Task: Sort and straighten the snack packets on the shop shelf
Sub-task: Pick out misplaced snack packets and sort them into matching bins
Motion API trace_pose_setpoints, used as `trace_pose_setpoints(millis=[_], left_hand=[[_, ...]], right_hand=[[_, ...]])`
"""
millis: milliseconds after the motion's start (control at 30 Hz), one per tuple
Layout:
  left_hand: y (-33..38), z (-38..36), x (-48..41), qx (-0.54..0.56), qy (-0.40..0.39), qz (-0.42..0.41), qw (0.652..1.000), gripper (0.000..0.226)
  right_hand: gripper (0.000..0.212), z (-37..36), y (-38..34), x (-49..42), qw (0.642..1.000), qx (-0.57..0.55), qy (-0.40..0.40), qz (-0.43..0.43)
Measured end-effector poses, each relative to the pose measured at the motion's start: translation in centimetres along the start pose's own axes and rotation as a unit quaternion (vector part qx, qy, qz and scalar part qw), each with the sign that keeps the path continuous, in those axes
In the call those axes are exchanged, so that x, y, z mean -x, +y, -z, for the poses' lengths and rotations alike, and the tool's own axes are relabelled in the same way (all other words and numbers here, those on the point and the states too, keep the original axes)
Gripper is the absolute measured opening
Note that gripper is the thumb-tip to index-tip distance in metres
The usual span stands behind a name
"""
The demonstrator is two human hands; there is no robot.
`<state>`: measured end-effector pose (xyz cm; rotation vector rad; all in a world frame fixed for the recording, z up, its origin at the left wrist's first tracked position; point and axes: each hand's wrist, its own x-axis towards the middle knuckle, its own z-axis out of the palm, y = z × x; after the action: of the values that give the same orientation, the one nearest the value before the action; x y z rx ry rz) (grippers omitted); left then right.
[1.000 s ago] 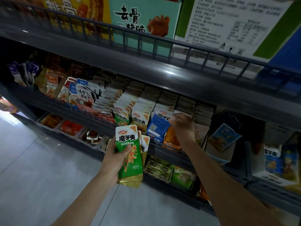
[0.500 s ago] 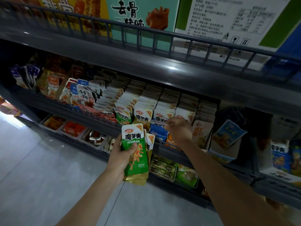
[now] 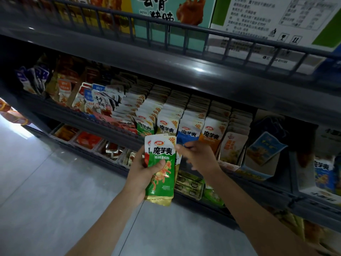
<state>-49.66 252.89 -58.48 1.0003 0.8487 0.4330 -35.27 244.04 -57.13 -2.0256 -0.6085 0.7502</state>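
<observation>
My left hand (image 3: pixel 143 172) grips a small stack of snack packets, a green one (image 3: pixel 162 169) in front, upright before the middle shelf (image 3: pixel 103 122). My right hand (image 3: pixel 198 157) is beside the stack's right edge, its fingertips touching the packets behind the green one; it is blurred and I cannot tell whether it pinches one. On the shelf behind stand rows of the same brand: green (image 3: pixel 145 127), gold (image 3: pixel 167 126), blue (image 3: pixel 190 131) and orange (image 3: pixel 212 134) packets.
Mixed, leaning packets (image 3: pixel 96 102) fill the shelf's left part. A blue packet (image 3: pixel 265 146) leans in a box to the right. Cartons (image 3: pixel 166 13) stand on the railed top shelf. Trays of snacks (image 3: pixel 86 139) line the lower shelf. Grey floor lies at left.
My right hand has left the blue and orange packets on the shelf and come down to the stack in my left hand. The blue packet now stands upright in its row.
</observation>
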Motion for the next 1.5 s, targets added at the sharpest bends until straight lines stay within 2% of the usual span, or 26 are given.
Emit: trace_pose_setpoints(millis=[67, 200, 367, 467, 567, 700, 900, 1000, 1133, 1333, 1500], left_hand=[[-0.2, 0.2, 0.4, 0.003, -0.009, -0.009, 1.000, 0.055], [-1.0, 0.7, 1.3, 0.027, -0.012, 0.027, 0.999, 0.060], [-1.6, 2.0, 1.5, 0.074, 0.048, 0.087, 0.992, 0.036], [-1.4, 2.9, 1.7, 0.057, 0.085, 0.093, 0.990, 0.039], [-0.9, 4.3, 1.7, 0.064, 0.128, 0.090, 0.986, 0.035], [0.5, 6.9, 1.4, 0.064, 0.155, 0.066, 0.984, 0.030], [2.4, 9.5, -0.8, 0.059, 0.159, 0.040, 0.985, 0.035], [3.5, 10.0, -2.5, 0.039, 0.144, 0.022, 0.989, 0.034], [4.9, 10.3, -4.9, 0.003, 0.114, -0.011, 0.993, 0.038], [6.6, 10.6, -7.8, -0.044, 0.086, -0.048, 0.994, 0.035], [6.6, 11.3, -8.8, -0.065, 0.078, -0.048, 0.994, 0.038]], right_hand=[[0.037, -0.9, -0.4, 0.8, 0.999, -0.035, -0.032, -0.026], [0.021, -2.1, -0.2, 2.0, 0.990, -0.129, -0.025, -0.049], [0.024, -2.7, -0.3, 2.6, 0.980, -0.177, -0.037, -0.082], [0.030, -3.2, -0.5, 2.3, 0.978, -0.177, -0.050, -0.100], [0.032, -3.6, -1.2, 1.8, 0.980, -0.175, -0.015, -0.093], [0.030, -4.4, -2.8, 0.5, 0.965, -0.251, 0.058, -0.049], [0.029, -5.8, -6.7, -3.1, 0.972, -0.157, 0.161, 0.074], [0.014, -6.4, -7.9, -5.4, 0.970, -0.088, 0.206, 0.098], [0.005, -7.4, -8.4, -7.2, 0.958, -0.040, 0.255, 0.122], [0.010, -9.6, -7.2, -7.2, 0.929, 0.050, 0.293, 0.221], [0.012, -9.9, -6.6, -8.0, 0.919, 0.058, 0.293, 0.256]])
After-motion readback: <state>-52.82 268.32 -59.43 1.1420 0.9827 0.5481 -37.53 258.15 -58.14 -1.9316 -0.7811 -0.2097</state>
